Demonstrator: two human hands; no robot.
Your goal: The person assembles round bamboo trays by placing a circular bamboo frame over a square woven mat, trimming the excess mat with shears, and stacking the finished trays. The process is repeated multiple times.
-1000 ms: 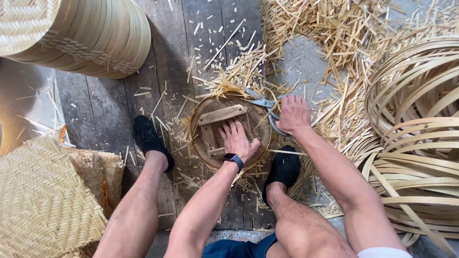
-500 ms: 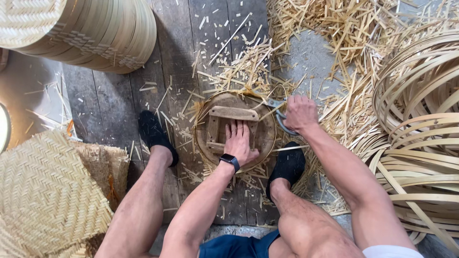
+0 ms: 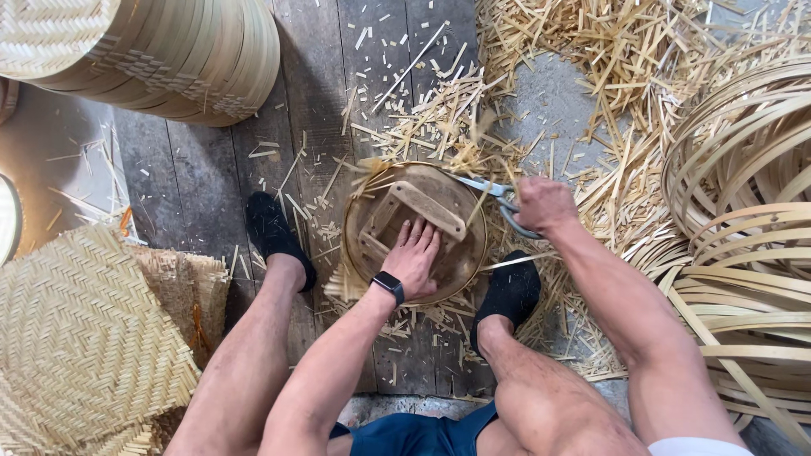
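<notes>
Head view shows your left hand [image 3: 414, 260] pressed flat, fingers spread, inside the round bamboo tray [image 3: 463, 253] between your feet. Your right hand [image 3: 545, 205] grips scissors [image 3: 488, 187] at the tray's far rim; its fingers hide the handles. Bamboo hoops [image 3: 743, 219] crowd the right.

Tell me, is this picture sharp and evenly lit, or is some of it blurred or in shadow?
Head view: soft, even daylight with no glare; the planks beneath the stacked bamboo hoops at top left lie in shade. The left hand on the round bamboo lid is sharp, while strips near the scissors in the right hand smear with motion. The bent bands at the right edge look stretched by the wide lens.
</notes>
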